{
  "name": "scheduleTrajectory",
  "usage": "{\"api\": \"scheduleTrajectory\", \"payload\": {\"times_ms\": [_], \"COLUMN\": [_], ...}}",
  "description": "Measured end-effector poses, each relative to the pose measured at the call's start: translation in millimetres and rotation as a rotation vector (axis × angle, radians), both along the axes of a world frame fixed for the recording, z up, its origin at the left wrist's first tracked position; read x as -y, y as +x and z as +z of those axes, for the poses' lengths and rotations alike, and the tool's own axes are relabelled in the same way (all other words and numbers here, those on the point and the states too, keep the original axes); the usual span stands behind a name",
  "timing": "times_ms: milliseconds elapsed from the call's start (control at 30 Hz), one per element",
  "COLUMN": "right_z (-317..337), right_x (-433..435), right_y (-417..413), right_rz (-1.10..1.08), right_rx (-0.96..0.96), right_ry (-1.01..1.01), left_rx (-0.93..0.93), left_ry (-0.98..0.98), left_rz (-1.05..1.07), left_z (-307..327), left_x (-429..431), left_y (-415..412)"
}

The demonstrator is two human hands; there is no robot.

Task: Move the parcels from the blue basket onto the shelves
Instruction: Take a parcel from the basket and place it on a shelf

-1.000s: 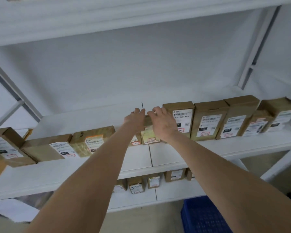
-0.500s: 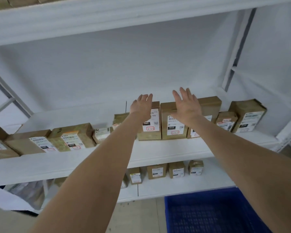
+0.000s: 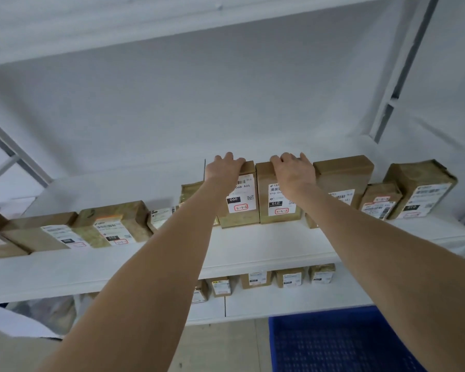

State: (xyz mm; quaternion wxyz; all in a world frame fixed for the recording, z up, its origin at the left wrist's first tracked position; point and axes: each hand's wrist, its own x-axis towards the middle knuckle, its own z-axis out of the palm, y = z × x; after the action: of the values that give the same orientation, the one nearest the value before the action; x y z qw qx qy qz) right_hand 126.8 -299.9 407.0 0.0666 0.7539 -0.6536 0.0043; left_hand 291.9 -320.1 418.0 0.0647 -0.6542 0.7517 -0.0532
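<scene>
left hand [image 3: 225, 171]: fingers curled over top of 060 parcel [image 3: 240, 210];
right hand [image 3: 293, 171]: curled over adjoining 010 parcel [image 3: 279, 212];
shelf [image 3: 253, 245]: both parcels upright

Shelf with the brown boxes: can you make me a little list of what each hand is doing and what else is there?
left hand: fingers curled over the top of the 060 parcel
right hand: fingers curled over the top of the upright 010 parcel
both parcels: upright, side by side on the middle shelf
blue basket: bottom right
lower shelf: small parcels in a row
</scene>
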Motion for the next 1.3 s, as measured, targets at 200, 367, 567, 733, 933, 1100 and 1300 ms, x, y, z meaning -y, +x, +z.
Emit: {"api": "scheduleTrajectory", "payload": {"times_ms": [200,367,567,733,933,1100,1300], "right_z": [0.4,5.2,1.0,6.4,32.6,31.4,8.3], "right_x": [10.7,12.4,18.3,9.8,-4.5,-11.0,-4.1], "right_y": [3.7,4.3,-0.9,-21.2,-87.1,-152.2,-165.2], "right_rz": [-0.032,-0.043,-0.03,-0.015,-0.002,-0.001,0.083], "right_rx": [0.017,0.011,-0.004,0.056,0.239,0.256,0.161], "right_ry": [0.011,0.036,0.069,0.084,-0.014,0.016,0.195], "left_rx": [-0.02,-0.022,0.002,0.007,-0.094,-0.094,-0.029], "left_ry": [-0.002,0.004,0.026,0.02,-0.048,-0.05,0.044], "left_rz": [-0.023,-0.034,-0.01,0.009,-0.012,-0.031,0.01], "left_z": [0.5,0.8,7.1,17.2,19.4,16.7,9.3], "left_x": [11.0,15.1,10.0,-0.2,-13.1,-12.3,4.5], "left_y": [0.8,1.8,-4.5,-27.3,-84.9,-132.5,-144.3]}}
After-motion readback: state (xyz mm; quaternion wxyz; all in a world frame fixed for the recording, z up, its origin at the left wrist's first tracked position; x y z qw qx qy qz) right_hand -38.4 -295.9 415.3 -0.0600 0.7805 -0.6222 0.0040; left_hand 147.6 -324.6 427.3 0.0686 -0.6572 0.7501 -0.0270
